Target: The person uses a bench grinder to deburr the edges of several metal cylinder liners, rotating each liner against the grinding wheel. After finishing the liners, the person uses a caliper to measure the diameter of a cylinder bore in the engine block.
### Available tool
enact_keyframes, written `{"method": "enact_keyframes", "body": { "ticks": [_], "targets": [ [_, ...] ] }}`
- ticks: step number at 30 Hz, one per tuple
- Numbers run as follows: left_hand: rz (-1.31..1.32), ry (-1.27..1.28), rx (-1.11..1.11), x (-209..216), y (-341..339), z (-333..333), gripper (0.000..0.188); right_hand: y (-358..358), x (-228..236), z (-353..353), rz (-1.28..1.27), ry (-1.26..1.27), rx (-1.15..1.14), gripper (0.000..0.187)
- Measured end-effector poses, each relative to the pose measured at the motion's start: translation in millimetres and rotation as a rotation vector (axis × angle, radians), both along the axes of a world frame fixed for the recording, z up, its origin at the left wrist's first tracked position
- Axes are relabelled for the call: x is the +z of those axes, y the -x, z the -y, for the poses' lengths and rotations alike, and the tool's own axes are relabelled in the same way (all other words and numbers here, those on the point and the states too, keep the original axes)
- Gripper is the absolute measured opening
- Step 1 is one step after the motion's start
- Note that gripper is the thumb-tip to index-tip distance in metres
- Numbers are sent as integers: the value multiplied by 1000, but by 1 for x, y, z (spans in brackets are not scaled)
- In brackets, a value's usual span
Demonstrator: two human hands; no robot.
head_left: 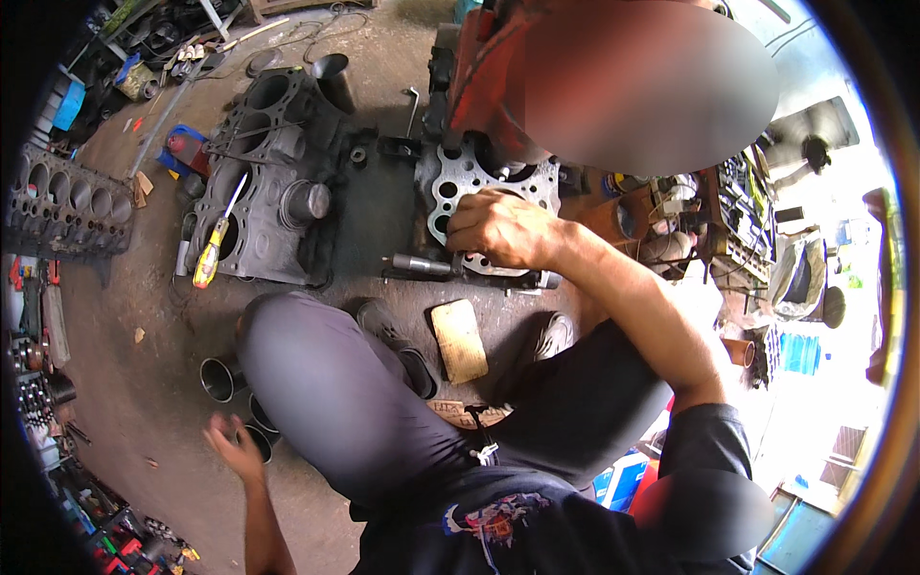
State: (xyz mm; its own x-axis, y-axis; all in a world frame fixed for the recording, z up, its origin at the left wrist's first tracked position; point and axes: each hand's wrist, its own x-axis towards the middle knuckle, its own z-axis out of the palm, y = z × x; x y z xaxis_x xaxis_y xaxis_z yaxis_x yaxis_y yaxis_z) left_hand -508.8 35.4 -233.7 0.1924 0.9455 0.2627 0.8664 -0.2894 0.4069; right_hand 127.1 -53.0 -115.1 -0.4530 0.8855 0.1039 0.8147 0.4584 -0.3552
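Observation:
My right hand (503, 230), its fingers curled down, rests on the top face of a metal engine block (448, 190). What those fingers hold, if anything, is hidden under the palm. A dark metal cylindrical tool (422, 264) lies along the block's near edge, just left of that hand. Down at the left, my left hand (235, 446) is held with its fingers apart, right beside the metal cylinder sleeves (218, 379) standing on the floor. Whether it touches the nearest sleeve (259, 443) I cannot tell.
Left of centre lies a second engine block (259, 192), with a yellow-handled screwdriver (211, 251) and a piston (305, 203) on it. Another block (72, 203) sits at the far left. A wooden piece (459, 341) lies between my feet. A large red shape (489, 72), partly blurred, overhangs the right block.

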Motion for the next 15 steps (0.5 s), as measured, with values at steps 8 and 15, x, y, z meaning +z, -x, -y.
{"method": "enact_keyframes", "body": {
  "ticks": [8, 15],
  "targets": [
    [357, 1147, 212, 25, -28, 255, 12, 5, 2, 2, -3, -38, -1, 22],
    [484, 1277, 406, 17, -55, 247, 13, 12, 27, 10, 56, -9, -88, 28]
  ]
}}
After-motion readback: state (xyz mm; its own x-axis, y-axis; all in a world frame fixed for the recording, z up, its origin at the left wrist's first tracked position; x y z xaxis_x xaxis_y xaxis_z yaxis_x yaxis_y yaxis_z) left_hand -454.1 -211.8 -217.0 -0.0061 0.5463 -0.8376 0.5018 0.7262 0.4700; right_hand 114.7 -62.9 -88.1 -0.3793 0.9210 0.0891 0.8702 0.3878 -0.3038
